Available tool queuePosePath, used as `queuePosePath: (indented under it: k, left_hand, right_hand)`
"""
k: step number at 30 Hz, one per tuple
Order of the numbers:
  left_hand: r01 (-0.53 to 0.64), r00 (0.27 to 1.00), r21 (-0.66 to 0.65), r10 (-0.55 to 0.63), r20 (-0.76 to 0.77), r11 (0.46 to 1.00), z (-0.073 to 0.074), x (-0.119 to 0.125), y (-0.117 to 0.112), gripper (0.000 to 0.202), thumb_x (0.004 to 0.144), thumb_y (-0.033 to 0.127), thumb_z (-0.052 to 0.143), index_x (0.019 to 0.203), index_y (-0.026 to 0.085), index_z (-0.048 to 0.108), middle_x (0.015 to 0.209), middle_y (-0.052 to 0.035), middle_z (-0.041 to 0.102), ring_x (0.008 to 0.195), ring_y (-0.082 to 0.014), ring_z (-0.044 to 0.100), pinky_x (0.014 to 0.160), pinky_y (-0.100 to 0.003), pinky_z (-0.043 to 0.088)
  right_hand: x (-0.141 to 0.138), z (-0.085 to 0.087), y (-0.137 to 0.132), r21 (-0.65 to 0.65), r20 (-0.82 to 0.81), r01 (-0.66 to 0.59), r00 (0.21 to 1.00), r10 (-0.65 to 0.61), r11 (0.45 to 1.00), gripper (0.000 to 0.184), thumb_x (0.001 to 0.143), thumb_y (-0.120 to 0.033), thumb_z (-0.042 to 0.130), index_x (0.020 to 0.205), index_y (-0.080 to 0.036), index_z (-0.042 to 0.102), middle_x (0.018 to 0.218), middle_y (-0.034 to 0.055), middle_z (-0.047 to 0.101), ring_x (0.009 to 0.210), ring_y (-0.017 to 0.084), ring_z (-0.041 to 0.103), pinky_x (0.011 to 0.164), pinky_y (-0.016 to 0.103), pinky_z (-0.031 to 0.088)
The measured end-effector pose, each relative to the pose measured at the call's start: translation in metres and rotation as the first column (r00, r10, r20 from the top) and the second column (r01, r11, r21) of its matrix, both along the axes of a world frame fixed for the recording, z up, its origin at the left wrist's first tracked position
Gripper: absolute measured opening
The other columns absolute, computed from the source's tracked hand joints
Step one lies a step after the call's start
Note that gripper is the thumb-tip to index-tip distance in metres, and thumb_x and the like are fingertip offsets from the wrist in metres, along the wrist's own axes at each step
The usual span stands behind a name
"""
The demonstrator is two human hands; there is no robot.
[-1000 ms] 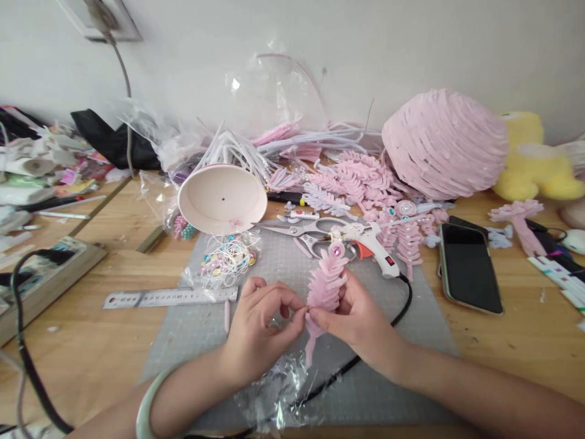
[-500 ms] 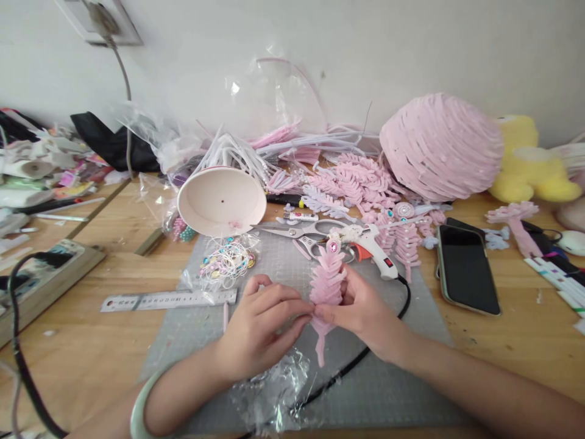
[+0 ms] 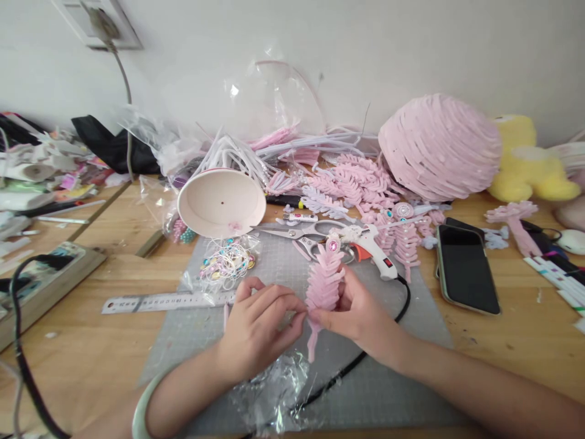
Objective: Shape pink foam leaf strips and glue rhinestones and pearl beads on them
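Observation:
A pink pipe-cleaner leaf stands upright over the cutting mat, its stem pointing down. My right hand grips it from the right, thumb across the front and fingers behind. At its lower left edge, my left hand has thumb and fingertips pinched together on a frond tip. Just beyond the leaf's top lie a pink gem, a white glue gun with an orange trigger, and scissors. The steel ruler reaches under the left hand's side.
The grey cutting mat carries crumpled clear plastic and a bag of beads and string. Behind are a white bowl, finished pink leaves and a pink wrapped ball. A phone lies right, a power strip left.
The leaf has shifted slightly left and its stem has swung left. My left fingers have drawn back a little to the left along its edge.

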State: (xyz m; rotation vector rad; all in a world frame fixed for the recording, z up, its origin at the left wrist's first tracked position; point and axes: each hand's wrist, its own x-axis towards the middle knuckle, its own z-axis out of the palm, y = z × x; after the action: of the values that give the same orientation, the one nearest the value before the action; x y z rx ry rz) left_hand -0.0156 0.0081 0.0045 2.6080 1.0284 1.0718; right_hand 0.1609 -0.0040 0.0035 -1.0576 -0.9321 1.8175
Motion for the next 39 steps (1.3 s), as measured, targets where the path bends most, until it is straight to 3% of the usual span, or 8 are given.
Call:
queuePosePath:
  k: [4, 7, 15, 18, 26, 30, 34, 39]
  left_hand:
    - [-0.015, 0.998, -0.157, 0.024, 0.052, 0.987, -0.0005, 0.0016, -0.0009, 0.008, 0.082, 0.010, 0.055, 0.079, 0.018, 0.057, 0.072, 0.0024, 0.063, 0.065, -0.0115, 0.058, 0.071, -0.029, 0.032]
    - [-0.010, 0.992, -0.362, 0.054, 0.111, 0.932, -0.0009, 0.0009, 0.0005, 0.008, 0.084, 0.014, 0.053, 0.078, 0.018, 0.056, 0.071, 0.0014, 0.060, 0.066, -0.0125, 0.055, 0.069, -0.028, 0.036]
    - [0.263, 0.931, -0.768, 0.054, 0.361, 0.584, -0.0054, 0.0045, 0.0060, 0.012, 0.081, 0.027, 0.058, 0.078, 0.016, 0.061, 0.074, -0.0024, 0.059, 0.072, -0.0150, 0.055, 0.069, -0.026, 0.043]
    - [0.294, 0.906, -0.803, 0.115, 0.406, 0.518, -0.0077, 0.0055, 0.0055, 0.012, 0.078, 0.027, 0.062, 0.079, 0.016, 0.059, 0.073, -0.0006, 0.057, 0.069, -0.0132, 0.052, 0.065, -0.024, 0.042]
    - [0.263, 0.934, -0.782, 0.055, 0.354, 0.566, -0.0049, 0.0054, 0.0056, 0.012, 0.081, 0.025, 0.056, 0.073, 0.016, 0.056, 0.072, -0.0008, 0.055, 0.069, -0.0133, 0.051, 0.067, -0.024, 0.041]
    - [0.198, 0.938, -0.730, 0.091, 0.335, 0.654, -0.0049, 0.0051, 0.0048, 0.009, 0.082, 0.021, 0.052, 0.074, 0.017, 0.055, 0.072, 0.0002, 0.054, 0.069, -0.0124, 0.051, 0.066, -0.023, 0.042]
    - [0.142, 0.943, -0.666, 0.105, 0.316, 0.732, -0.0044, 0.0048, 0.0027, 0.008, 0.081, 0.018, 0.052, 0.073, 0.017, 0.054, 0.071, 0.0009, 0.054, 0.067, -0.0116, 0.052, 0.064, -0.021, 0.042]
    - [0.132, 0.958, -0.698, 0.090, 0.272, 0.704, -0.0051, 0.0035, 0.0053, 0.008, 0.081, 0.022, 0.056, 0.085, 0.017, 0.059, 0.076, -0.0005, 0.059, 0.067, -0.0125, 0.053, 0.065, -0.023, 0.043]
  right_hand:
    - [-0.0009, 0.0006, 0.0003, 0.030, 0.018, 0.070, 0.997, -0.071, 0.997, 0.047, 0.064, -0.021, 0.076, 0.099, -0.022, 0.044, 0.084, -0.0031, 0.060, 0.078, 0.012, 0.059, 0.072, 0.027, 0.049]
    - [0.0022, 0.0002, 0.0031, 0.048, 0.019, 0.089, 0.996, -0.090, 0.995, 0.045, 0.064, -0.022, 0.076, 0.096, -0.022, 0.045, 0.080, -0.0041, 0.059, 0.075, 0.012, 0.058, 0.069, 0.027, 0.050]
    - [0.0061, 0.0019, 0.0051, 0.053, -0.057, 0.012, 0.998, -0.009, 0.999, 0.047, 0.064, -0.020, 0.076, 0.100, -0.021, 0.046, 0.078, -0.0056, 0.058, 0.070, 0.008, 0.057, 0.061, 0.021, 0.048]
    - [0.0059, 0.0041, 0.0063, 0.039, -0.076, -0.007, 0.997, 0.010, 0.999, 0.047, 0.064, -0.015, 0.075, 0.100, -0.020, 0.045, 0.076, -0.0066, 0.056, 0.068, 0.007, 0.055, 0.059, 0.019, 0.046]
    - [0.0047, 0.0027, 0.0056, -0.062, -0.106, 0.050, 0.993, -0.057, 0.997, 0.057, 0.059, -0.010, 0.076, 0.105, -0.022, 0.045, 0.074, -0.0069, 0.062, 0.069, 0.008, 0.059, 0.062, 0.021, 0.047]
    - [0.0024, 0.0013, 0.0031, -0.125, -0.164, 0.019, 0.986, -0.039, 0.992, 0.041, 0.061, -0.015, 0.077, 0.095, -0.018, 0.055, 0.080, -0.0039, 0.065, 0.074, 0.008, 0.060, 0.070, 0.021, 0.048]
    - [0.0013, -0.0006, 0.0020, -0.125, -0.071, -0.031, 0.997, 0.022, 0.992, 0.028, 0.064, -0.020, 0.076, 0.086, -0.016, 0.060, 0.079, -0.0024, 0.064, 0.073, 0.010, 0.059, 0.068, 0.024, 0.048]
    - [0.0024, -0.0001, 0.0038, -0.088, -0.003, -0.035, 0.999, 0.035, 0.995, 0.030, 0.063, -0.024, 0.076, 0.086, -0.017, 0.058, 0.076, -0.0020, 0.063, 0.069, 0.011, 0.058, 0.065, 0.026, 0.046]
